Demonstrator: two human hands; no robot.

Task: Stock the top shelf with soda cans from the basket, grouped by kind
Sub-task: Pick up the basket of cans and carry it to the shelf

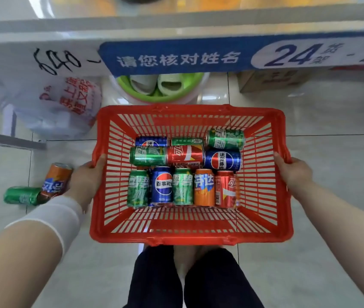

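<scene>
Holding red basket (190,237) level before you. Your left hand (87,176) at 9 o'clock rim, right hand (293,172) at 3 o'clock rim, fingers (99,162) clamped on rim. Soda cans (162,185) lie inside, kinds mixed. Orange can (56,178), green can (22,195) on floor (332,130), 9 o'clock past left hand. Shelf (43,52) edge at 12 o'clock.

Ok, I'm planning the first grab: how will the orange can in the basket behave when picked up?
The orange can lies on its side between a green can and a red can, so it likely won't roll until lifted. Its glossy skin may be slippery. Undented, so probably stiff.
</scene>
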